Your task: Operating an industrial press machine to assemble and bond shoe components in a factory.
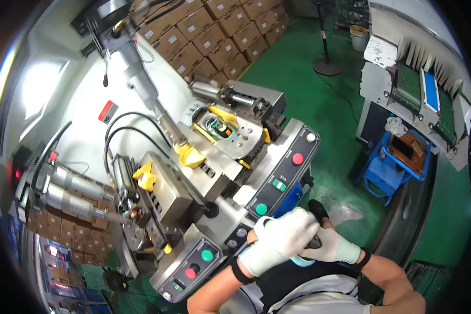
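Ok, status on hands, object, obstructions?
Left hand and right hand, gloved, meet at a dark object. Mostly hidden by the hands; exact grip unclear.

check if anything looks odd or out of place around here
Two things, mildly. A crumpled white wad sits bunched on the blue cart, looking untidy. A pale patch breaks up the green floor; worn, wet or glare, I can't tell.

Landmark: control panel (286, 171). My hands (282, 239) just before its near end, a part (314, 242) between them. Behind it, leftward, clamping fixture (247, 140); farther behind, stacked cartons (209, 40). To its left, gauges (240, 233), then second control panel (180, 276). To its right, well apart: cart (366, 170); pedestal stand (327, 67) farther back.
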Tool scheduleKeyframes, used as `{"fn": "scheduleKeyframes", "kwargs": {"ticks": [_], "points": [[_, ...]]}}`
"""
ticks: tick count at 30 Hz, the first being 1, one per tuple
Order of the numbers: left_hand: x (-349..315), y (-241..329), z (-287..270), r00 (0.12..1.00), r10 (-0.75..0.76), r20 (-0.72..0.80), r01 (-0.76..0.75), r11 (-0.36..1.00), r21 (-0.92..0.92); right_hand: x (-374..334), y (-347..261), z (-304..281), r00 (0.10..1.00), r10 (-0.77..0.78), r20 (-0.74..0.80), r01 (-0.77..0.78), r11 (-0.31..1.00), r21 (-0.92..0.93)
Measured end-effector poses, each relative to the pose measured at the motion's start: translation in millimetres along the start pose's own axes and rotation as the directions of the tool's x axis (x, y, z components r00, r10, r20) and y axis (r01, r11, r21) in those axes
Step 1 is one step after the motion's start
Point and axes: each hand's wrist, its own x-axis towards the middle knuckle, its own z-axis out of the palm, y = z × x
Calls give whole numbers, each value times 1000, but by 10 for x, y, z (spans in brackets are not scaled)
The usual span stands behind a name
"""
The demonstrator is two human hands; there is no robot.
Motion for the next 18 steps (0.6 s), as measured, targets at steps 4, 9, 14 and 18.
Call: {"fn": "scheduleKeyframes", "kwargs": {"ticks": [4,9,14,18], "points": [[762,-1144,-591,925,21,-379,36,989,143,32,557,-144,994,-38,-103,74,925,372],[1348,-3333,-1153,863,-157,-480,320,906,279,89,914,-265,979,206,3,-96,444,891],[1741,-4536,-1241,856,-390,-339,497,801,334,327,1276,-342,957,276,-85,-22,362,932],[1966,-4830,-1249,865,-477,-157,500,785,365,464,1367,-364,925,366,-106,-16,315,949]]}}
